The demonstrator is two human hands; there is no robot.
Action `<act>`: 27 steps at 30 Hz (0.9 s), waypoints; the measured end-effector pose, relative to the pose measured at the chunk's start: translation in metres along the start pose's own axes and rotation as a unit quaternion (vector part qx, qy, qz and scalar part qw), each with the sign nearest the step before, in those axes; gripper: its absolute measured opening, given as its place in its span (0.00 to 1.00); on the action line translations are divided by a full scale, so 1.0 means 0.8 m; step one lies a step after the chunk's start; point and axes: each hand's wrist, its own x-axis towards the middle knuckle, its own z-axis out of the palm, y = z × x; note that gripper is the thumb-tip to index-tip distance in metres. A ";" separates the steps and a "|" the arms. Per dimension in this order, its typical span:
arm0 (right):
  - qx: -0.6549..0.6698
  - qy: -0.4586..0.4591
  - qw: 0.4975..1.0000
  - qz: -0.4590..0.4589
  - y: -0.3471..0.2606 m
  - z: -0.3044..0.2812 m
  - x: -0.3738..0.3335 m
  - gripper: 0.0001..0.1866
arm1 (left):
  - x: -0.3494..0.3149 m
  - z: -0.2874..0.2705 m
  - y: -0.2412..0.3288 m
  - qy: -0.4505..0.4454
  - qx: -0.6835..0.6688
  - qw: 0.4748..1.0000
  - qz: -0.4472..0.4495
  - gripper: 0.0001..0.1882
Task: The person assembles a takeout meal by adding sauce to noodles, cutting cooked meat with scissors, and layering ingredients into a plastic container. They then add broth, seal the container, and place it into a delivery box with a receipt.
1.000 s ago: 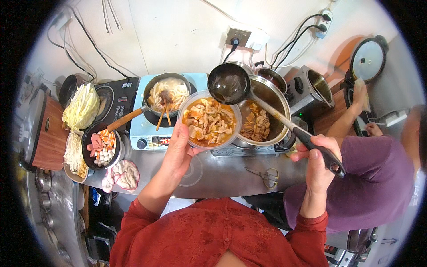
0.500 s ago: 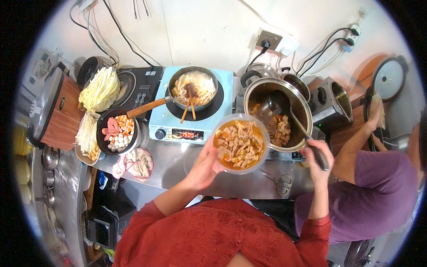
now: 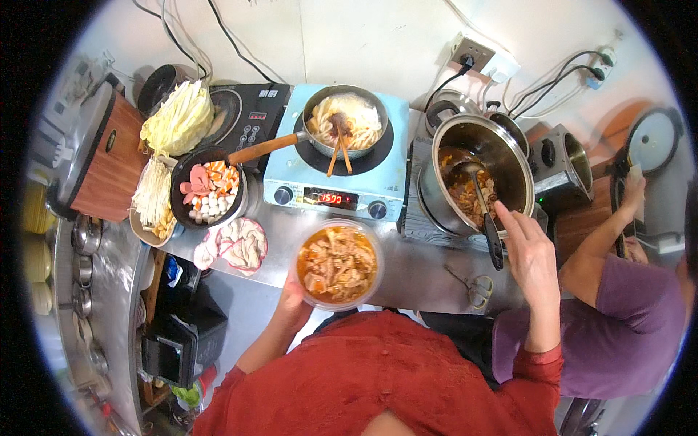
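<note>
Two bare hands working at a steel worktop (image 3: 413, 275), places being given relative to the blue cooker (image 3: 280, 174). The left hand (image 3: 292, 301) is gripping the side of a clear plastic bowl (image 3: 340, 265), which is hovering just in front of the cooker and containing meat pieces in reddish-brown liquid. The right hand (image 3: 532, 254), well apart from the left, is extending its fingers beside the black handle of a ladle (image 3: 493, 243), to the right of the cooker; whether the fingertips are touching it cannot be told. The ladle is leaning on the near rim of a steel pot (image 3: 452, 198), also right of the cooker, its head resting among meat pieces inside. On the cooker, a wooden-handled pan (image 3: 367, 149) is holding noodles (image 3: 366, 129) and a pair of chopsticks (image 3: 336, 158). Left of the cooker, a dark pan (image 3: 179, 207) is holding white balls and orange-and-white pieces, with a cabbage (image 3: 178, 120) lying behind it. A crumpled cloth (image 3: 236, 245) is lying front-left of the cooker, and scissors (image 3: 477, 291) front-right. Farther right of the cooker, a person in purple (image 3: 592, 330) is reaching forward.
</note>
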 end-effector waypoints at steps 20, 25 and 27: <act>0.459 0.066 0.886 -0.003 -0.092 0.239 0.282 0.14 | -0.081 -0.075 0.045 0.155 0.001 0.982 0.109 0.56; 0.377 0.075 0.923 -0.035 -0.101 0.234 0.291 0.13 | -0.073 -0.084 0.053 0.161 -0.003 0.979 0.121 0.55; 0.323 0.075 0.943 -0.006 -0.096 0.217 0.289 0.13 | -0.070 -0.087 0.056 0.143 -0.007 0.982 0.122 0.55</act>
